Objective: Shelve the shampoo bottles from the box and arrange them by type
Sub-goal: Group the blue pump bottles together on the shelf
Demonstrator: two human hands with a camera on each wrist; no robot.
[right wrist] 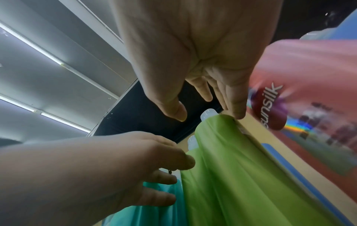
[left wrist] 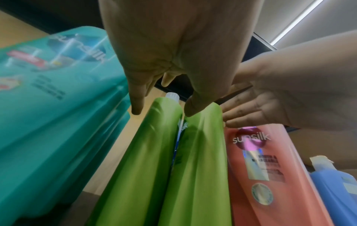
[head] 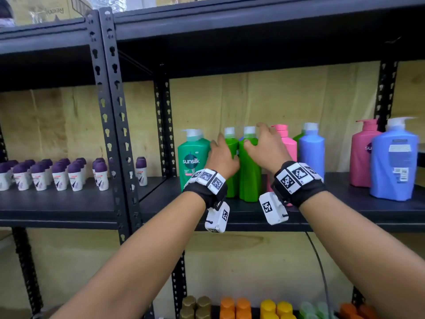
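On the middle shelf [head: 333, 210] of the black metal rack, I find two lime-green bottles [head: 249, 166] standing upright, side by side and touching, between a teal Sunsilk bottle [head: 192, 157] on the left and a pink bottle [head: 288, 143] on the right. My left hand [head: 222, 157] sits against the left green bottle, my right hand [head: 268, 148] at the shoulder of the right one. Both hands are spread, fingers relaxed and extended; neither is wrapped around a bottle. The bottles are smooth, glossy plastic with flattened bodies and white screw necks. The left wrist view shows the left fingertips [left wrist: 193, 110] meeting the top of the right green bottle, and the pink bottle's Sunsilk label, hidden from the head camera. The right wrist view shows the right fingertips [right wrist: 238, 113] touching the green shoulder. Only the head view shows a blue bottle [head: 311, 150] further right and small purple-capped bottles [head: 59, 173] on the neighbouring bay.
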